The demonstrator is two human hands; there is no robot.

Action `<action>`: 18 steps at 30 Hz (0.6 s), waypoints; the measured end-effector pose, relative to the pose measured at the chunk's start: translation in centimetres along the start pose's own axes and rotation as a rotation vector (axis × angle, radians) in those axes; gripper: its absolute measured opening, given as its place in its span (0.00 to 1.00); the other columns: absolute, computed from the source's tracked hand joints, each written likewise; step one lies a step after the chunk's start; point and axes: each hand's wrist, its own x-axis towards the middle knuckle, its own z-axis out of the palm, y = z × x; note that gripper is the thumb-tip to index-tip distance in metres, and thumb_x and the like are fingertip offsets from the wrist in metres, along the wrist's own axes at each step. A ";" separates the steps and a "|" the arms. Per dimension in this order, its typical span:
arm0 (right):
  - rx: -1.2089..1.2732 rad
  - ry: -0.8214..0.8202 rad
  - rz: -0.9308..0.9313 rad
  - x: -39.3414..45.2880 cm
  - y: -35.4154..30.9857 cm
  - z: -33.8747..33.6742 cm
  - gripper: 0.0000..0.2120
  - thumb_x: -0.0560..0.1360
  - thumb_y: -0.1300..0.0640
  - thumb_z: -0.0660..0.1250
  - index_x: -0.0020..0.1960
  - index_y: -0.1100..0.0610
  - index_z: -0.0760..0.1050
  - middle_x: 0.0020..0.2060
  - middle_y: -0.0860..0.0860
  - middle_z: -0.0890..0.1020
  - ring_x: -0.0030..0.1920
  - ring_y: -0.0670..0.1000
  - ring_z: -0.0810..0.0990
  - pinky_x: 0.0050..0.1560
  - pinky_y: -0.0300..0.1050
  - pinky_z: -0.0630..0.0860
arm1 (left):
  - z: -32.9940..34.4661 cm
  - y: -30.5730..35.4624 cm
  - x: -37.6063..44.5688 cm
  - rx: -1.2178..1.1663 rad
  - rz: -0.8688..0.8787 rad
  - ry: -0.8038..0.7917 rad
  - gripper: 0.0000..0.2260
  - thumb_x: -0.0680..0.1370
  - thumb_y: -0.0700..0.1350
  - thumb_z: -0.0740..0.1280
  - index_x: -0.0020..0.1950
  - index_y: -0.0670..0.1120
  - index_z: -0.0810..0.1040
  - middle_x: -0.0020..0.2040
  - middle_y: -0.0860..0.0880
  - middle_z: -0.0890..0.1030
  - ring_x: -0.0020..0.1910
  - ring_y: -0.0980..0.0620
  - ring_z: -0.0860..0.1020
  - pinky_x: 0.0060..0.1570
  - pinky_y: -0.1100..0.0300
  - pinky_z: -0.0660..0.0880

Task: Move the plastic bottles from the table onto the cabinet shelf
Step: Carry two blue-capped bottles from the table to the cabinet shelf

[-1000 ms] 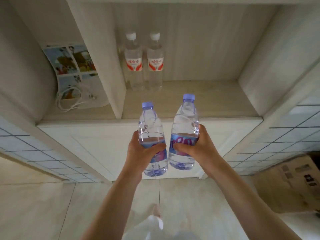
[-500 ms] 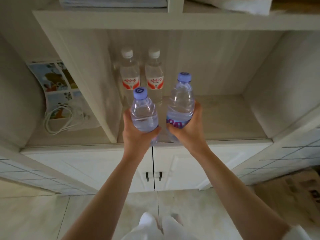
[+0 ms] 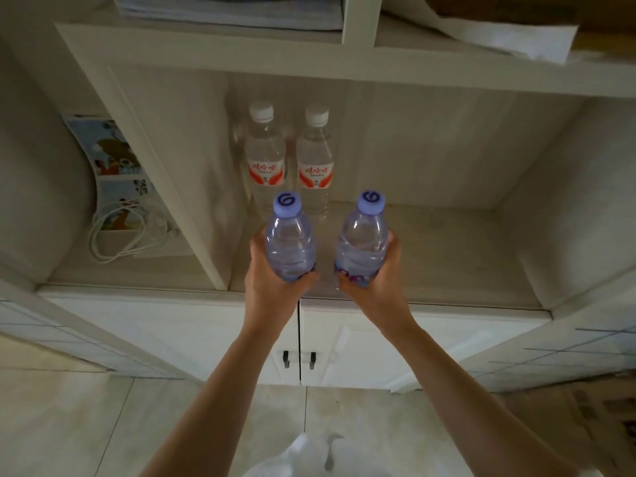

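Head view, looking down at a pale wood cabinet [image 3: 344,60] filling the upper two thirds of the frame. Wide open shelf [image 3: 447,256] at centre right, bare boards spreading right of the hands as far as the side wall; upright divider [image 3: 179,187] closing it on the left. Narrower bay at left of frame beyond the divider, holding a colourful printed sheet [image 3: 110,156] and a coiled white cable [image 3: 117,232]. Closed double doors [image 3: 299,342] below the shelf lip, two small dark handles side by side. Papers [image 3: 234,12] stacked on the upper shelf at top of frame. Tiled floor [image 3: 86,425] along the bottom.

Left hand [image 3: 272,287] wrapped round the lower body of the left blue-capped bottle [image 3: 289,242]; right hand [image 3: 375,284] gripping the right blue-capped bottle [image 3: 361,242] likewise, purple label lettering partly hidden under the fingers. Both bottles upright, apart from each other, over the front part of the shelf; cannot tell whether their bases touch it. A swirl mark like a "G" on each blue cap.

Two white-capped bottles [image 3: 292,163] standing at the back of the shelf, touching side by side, red-and-white labels with red Chinese characters.
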 end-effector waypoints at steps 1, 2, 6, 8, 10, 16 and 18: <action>0.001 0.002 0.020 -0.1 0.3 -0.2 0.41 0.65 0.66 0.78 0.70 0.56 0.59 0.61 0.55 0.74 0.59 0.52 0.79 0.54 0.48 0.80 | -0.1 -0.3 -0.2 0.024 0.012 -0.008 0.35 0.62 0.40 0.82 0.63 0.53 0.68 0.54 0.58 0.78 0.53 0.59 0.80 0.48 0.66 0.78; -0.004 0.002 0.033 -0.3 0.5 -0.4 0.40 0.65 0.65 0.78 0.69 0.56 0.60 0.60 0.55 0.75 0.58 0.52 0.79 0.53 0.46 0.80 | -0.2 -0.6 -0.4 0.049 0.024 -0.005 0.35 0.63 0.42 0.82 0.64 0.52 0.68 0.55 0.56 0.79 0.54 0.57 0.79 0.49 0.64 0.79; -0.136 0.051 0.021 -1.5 1.2 -0.3 0.37 0.65 0.57 0.80 0.67 0.57 0.63 0.59 0.54 0.75 0.57 0.51 0.78 0.53 0.44 0.80 | 0.1 -1.6 -1.3 0.078 0.011 0.052 0.35 0.65 0.47 0.81 0.67 0.51 0.68 0.57 0.53 0.80 0.54 0.53 0.81 0.50 0.51 0.81; -0.151 0.078 0.043 -1.9 1.5 0.0 0.35 0.66 0.54 0.79 0.66 0.56 0.64 0.59 0.53 0.75 0.57 0.51 0.78 0.52 0.46 0.80 | 0.3 -1.5 -1.4 0.083 -0.001 0.061 0.34 0.65 0.48 0.81 0.66 0.51 0.69 0.56 0.54 0.81 0.53 0.54 0.82 0.48 0.52 0.82; -0.150 0.074 0.053 -1.8 1.6 0.0 0.34 0.67 0.54 0.78 0.66 0.55 0.64 0.59 0.52 0.74 0.57 0.50 0.78 0.52 0.42 0.80 | 1.0 -1.3 -1.2 0.101 -0.003 0.065 0.33 0.65 0.49 0.81 0.65 0.49 0.69 0.55 0.54 0.81 0.52 0.55 0.82 0.47 0.58 0.82; -0.156 0.085 0.050 0.1 2.3 -1.3 0.33 0.67 0.55 0.78 0.67 0.57 0.65 0.59 0.52 0.76 0.57 0.49 0.78 0.53 0.39 0.79 | 3.6 -1.2 -0.1 0.131 0.019 0.067 0.37 0.66 0.51 0.80 0.70 0.52 0.66 0.59 0.55 0.80 0.55 0.54 0.80 0.50 0.53 0.81; -0.148 0.091 0.065 1.2 2.6 -1.9 0.34 0.67 0.56 0.79 0.66 0.57 0.65 0.59 0.53 0.76 0.56 0.50 0.79 0.52 0.40 0.79 | 4.8 -1.2 0.4 0.165 0.043 0.061 0.39 0.66 0.53 0.80 0.71 0.52 0.65 0.60 0.53 0.80 0.56 0.52 0.80 0.52 0.50 0.81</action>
